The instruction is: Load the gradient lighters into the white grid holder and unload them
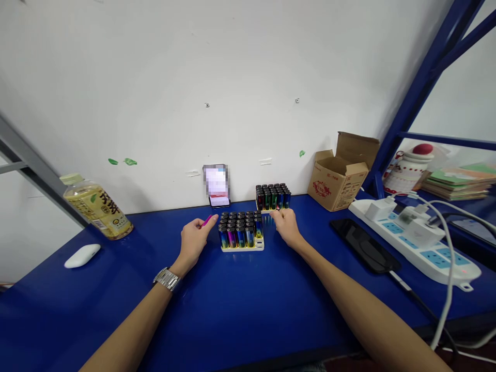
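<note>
A white tray (242,249) in the middle of the blue table holds rows of upright, shiny cylinders (241,235) with black tops. Bare slots show at its front right corner. Just left of this tray, my left hand (195,236) is closed around a magenta stick (207,221), mostly covered by the fingers. My right hand (285,226) is closed in a pinch to the right of the tray, in front of a second, similar set of cylinders (273,197) near the wall. What its fingertips hold, if anything, is too small to name.
A phone (217,183) leans on the wall behind the tray. On the left are a drink bottle (98,209) and a white case (82,256). On the right stand an open cardboard box (337,178), a dark phone (364,245) and a power strip (414,237) with cables.
</note>
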`<action>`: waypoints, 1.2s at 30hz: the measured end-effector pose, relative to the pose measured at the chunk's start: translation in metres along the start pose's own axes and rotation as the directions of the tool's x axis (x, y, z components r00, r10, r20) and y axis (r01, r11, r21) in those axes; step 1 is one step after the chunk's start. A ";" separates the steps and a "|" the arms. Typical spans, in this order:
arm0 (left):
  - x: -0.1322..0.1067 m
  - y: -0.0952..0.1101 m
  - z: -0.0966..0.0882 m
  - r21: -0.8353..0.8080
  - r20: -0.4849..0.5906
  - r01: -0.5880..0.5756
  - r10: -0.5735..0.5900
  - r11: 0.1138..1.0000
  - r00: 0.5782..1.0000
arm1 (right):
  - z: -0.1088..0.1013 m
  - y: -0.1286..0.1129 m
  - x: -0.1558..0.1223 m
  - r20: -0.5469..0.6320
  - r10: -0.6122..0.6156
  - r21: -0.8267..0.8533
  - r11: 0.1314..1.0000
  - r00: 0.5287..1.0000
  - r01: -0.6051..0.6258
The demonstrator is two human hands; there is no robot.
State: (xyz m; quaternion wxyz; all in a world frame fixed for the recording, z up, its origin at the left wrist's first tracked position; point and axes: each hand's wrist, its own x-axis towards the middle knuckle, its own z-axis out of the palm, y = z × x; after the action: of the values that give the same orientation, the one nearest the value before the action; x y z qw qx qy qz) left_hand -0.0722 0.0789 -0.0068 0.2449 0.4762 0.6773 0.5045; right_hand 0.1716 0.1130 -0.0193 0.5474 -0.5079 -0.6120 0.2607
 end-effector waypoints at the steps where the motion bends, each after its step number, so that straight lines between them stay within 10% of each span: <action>1: 0.000 0.000 0.000 0.002 0.001 -0.001 0.001 1.000 1.000 | 0.000 -0.001 0.000 -0.002 0.001 -0.004 1.000 1.000 -0.001; 15: -0.001 0.002 0.000 0.000 0.012 0.039 -0.039 0.999 0.999 | -0.023 -0.016 0.009 0.217 -0.203 -0.009 0.978 0.955 0.210; 20: -0.001 0.002 0.000 0.001 0.015 0.045 -0.045 0.999 0.999 | -0.031 -0.023 0.005 0.527 -0.086 0.174 0.985 0.846 -0.009; 23: -0.001 0.002 0.000 -0.001 0.017 0.046 -0.046 0.999 0.999 | -0.025 -0.024 0.001 0.515 -0.055 0.198 0.979 0.855 -0.056; 36: -0.007 0.005 0.000 -0.101 -0.009 -0.112 0.112 0.989 0.994 | -0.018 -0.038 -0.008 0.445 -0.288 -0.306 0.841 0.848 0.446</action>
State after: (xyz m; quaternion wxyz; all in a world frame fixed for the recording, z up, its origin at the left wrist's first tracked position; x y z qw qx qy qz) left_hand -0.0672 0.0733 -0.0031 0.2390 0.4997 0.6233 0.5520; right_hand 0.1744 0.0881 0.0149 0.3430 -0.4182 -0.8335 0.1127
